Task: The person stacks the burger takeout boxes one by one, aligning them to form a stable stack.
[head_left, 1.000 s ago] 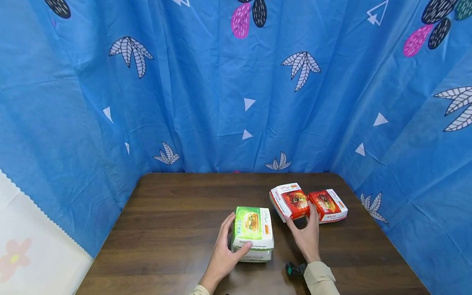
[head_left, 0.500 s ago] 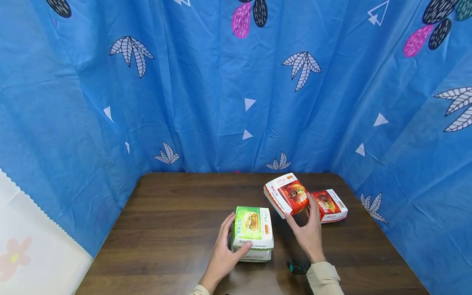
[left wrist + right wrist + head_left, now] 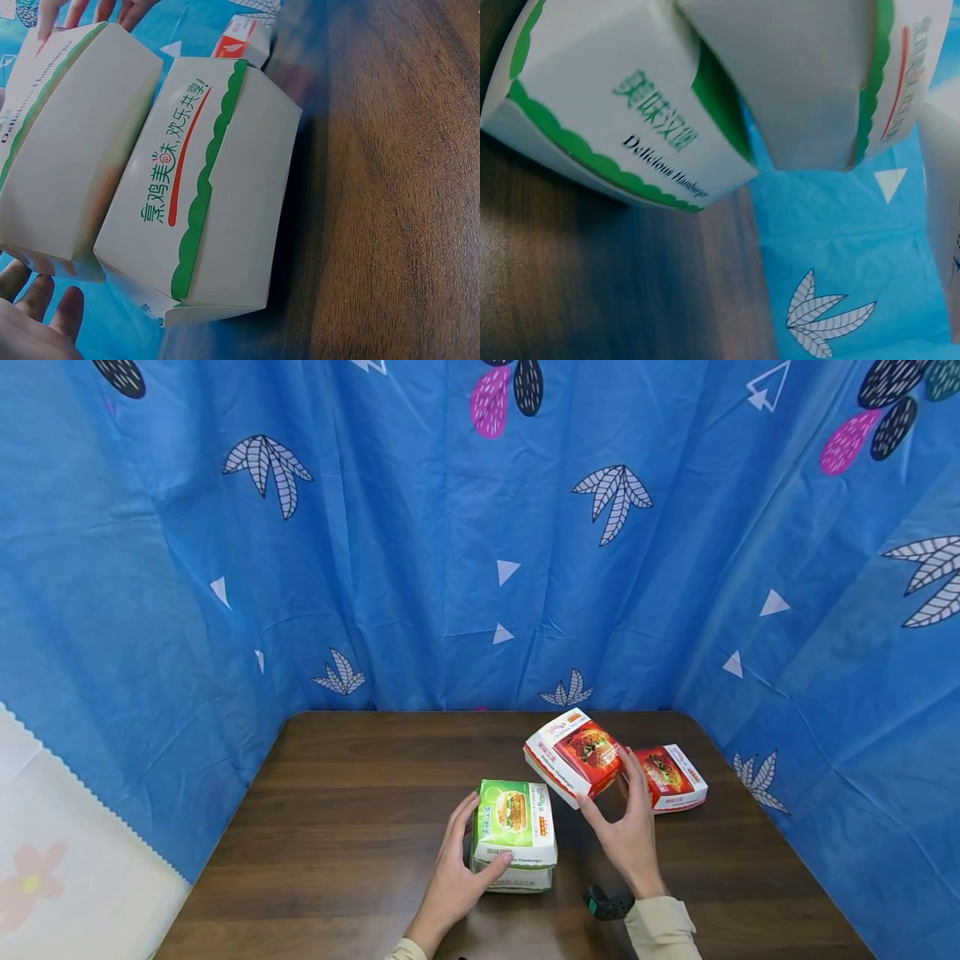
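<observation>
My left hand (image 3: 461, 868) grips a green-and-white hamburger box (image 3: 513, 818) by its sides, thumb at the front corner. That box sits on a second green-and-white box (image 3: 517, 881), which the left wrist view shows with a scalloped green lid edge (image 3: 217, 195). My right hand (image 3: 626, 827) holds a red-and-white hamburger box (image 3: 577, 756) tilted above the table, to the right of the stack, pinched between thumb and fingers. Another red-and-white box (image 3: 670, 779) rests behind my right hand, partly hidden. In the right wrist view the two green boxes (image 3: 622, 112) fill the top left.
The dark wooden table (image 3: 352, 827) carries all the boxes. A blue patterned curtain (image 3: 420, 568) hangs at its back and sides. A pale flowered cloth (image 3: 67, 860) covers the lower left. A black band (image 3: 607, 906) is at the right wrist.
My right hand has lifted the nearer red box and carried it leftward toward the green stack, turning it a little. The left hand has stayed on the upper green box.
</observation>
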A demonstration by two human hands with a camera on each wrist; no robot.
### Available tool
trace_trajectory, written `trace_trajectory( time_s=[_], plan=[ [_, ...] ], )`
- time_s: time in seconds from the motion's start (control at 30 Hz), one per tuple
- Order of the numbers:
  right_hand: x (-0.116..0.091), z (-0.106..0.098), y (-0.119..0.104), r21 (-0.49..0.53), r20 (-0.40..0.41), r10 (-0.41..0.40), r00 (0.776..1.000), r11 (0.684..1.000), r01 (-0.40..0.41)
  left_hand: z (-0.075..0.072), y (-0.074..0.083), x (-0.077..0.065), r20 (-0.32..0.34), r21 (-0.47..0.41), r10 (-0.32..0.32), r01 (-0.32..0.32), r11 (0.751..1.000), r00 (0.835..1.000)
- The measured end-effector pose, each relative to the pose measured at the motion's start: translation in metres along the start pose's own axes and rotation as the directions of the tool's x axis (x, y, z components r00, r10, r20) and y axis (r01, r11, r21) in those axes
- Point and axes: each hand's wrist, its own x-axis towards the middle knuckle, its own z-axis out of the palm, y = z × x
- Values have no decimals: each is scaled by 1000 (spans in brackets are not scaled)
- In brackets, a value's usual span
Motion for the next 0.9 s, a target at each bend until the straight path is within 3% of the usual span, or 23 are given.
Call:
trace_trajectory(
  time_s=[0.3,0.6,0.9],
  plan=[
    [-4,-2,-10,65,65,-42,997,997,38,0,0,0,-8,0,-4,4,1000,1000],
    [-11,0,-9,154,174,-106,979,985,79,0,-1,1,-6,6,0,0,1000,1000],
    [-15,3,-7,240,268,-221,938,958,157,-1,-1,0,-25,14,21,-21,1000,999]
  ],
)
